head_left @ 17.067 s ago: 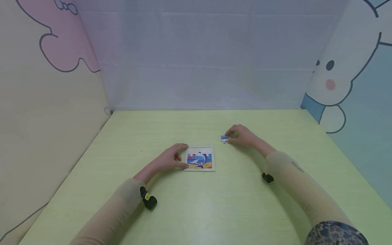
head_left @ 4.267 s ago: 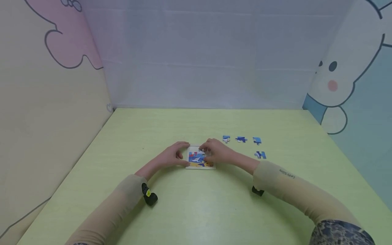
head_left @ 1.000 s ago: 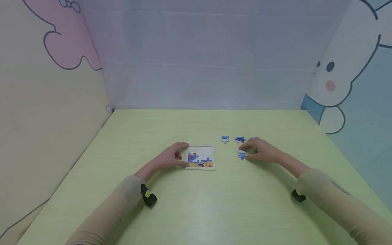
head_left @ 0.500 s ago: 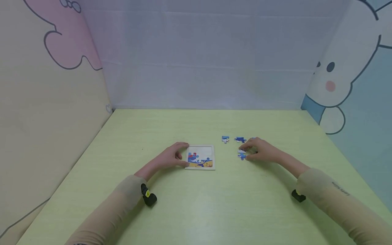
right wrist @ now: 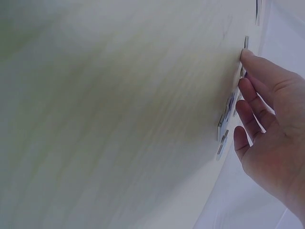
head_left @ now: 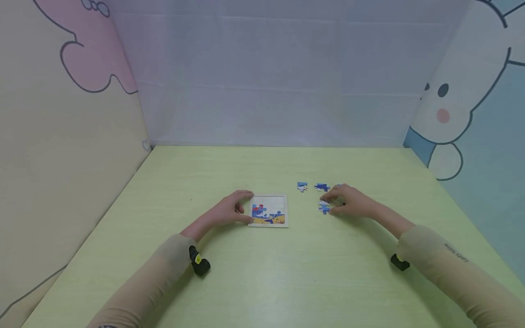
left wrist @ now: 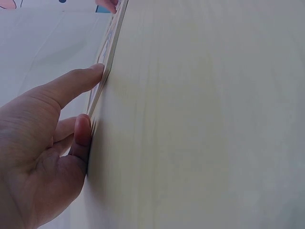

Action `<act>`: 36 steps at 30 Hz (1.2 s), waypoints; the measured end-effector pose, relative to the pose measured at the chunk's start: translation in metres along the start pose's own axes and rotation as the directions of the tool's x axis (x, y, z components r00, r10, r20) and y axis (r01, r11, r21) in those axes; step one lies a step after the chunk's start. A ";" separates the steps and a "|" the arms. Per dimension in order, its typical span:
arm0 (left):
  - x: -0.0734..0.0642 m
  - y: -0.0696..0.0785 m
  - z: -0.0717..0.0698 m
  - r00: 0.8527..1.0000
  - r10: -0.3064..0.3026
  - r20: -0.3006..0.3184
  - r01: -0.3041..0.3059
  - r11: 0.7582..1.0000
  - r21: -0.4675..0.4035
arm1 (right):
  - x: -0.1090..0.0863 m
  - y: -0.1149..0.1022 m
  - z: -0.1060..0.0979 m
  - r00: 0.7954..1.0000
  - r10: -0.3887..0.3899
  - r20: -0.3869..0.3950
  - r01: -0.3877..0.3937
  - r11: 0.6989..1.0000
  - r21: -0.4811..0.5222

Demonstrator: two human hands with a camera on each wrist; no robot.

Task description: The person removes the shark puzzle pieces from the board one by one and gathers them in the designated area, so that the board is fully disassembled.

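A jigsaw tray with a pale rim lies flat mid-table. Pieces in blue, red and yellow fill its lower part; its bare white base shows above. My left hand holds the tray's left side, thumb at the near corner and a finger at the far corner; in the left wrist view my left hand touches its edge. To the right, my right hand pinches a blue and white jigsaw piece at the table surface. In the right wrist view, my right hand has its other fingers loosely bent.
Behind the held piece lie two jigsaw pieces, one blue and white and one dark blue. Part of another piece shows beside my right fingers. A white cloth hangs behind the table.
Compared with 4.3 seconds ago, my right hand has moved right from the tray with a jigsaw piece, and fewer pieces sit in the tray. Over the last second both hands stay nearly still.
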State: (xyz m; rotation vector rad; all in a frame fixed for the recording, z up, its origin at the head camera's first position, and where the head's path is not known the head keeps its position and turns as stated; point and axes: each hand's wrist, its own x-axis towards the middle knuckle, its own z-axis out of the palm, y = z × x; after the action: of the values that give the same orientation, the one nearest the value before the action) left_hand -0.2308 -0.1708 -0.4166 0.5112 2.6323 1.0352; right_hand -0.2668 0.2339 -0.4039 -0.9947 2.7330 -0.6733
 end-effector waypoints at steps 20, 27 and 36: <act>0.001 -0.001 0.000 1.000 -0.003 0.003 0.003 1.000 -0.003 | 0.003 -0.009 -0.009 0.998 0.016 0.059 -0.012 0.998 -0.067; 0.001 -0.002 0.000 1.000 0.004 0.002 -0.004 1.000 -0.005 | 0.011 -0.024 -0.014 0.998 0.033 0.049 -0.029 0.997 -0.077; 0.001 -0.003 0.001 1.000 0.014 0.000 -0.014 1.000 0.001 | 0.038 -0.048 -0.002 1.000 -0.007 -0.025 0.007 1.000 0.008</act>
State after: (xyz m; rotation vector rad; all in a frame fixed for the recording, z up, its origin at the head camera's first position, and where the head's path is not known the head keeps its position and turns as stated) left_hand -0.2324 -0.1717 -0.4190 0.5302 2.6331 1.0385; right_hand -0.2688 0.1780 -0.3802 -1.0017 2.7465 -0.7022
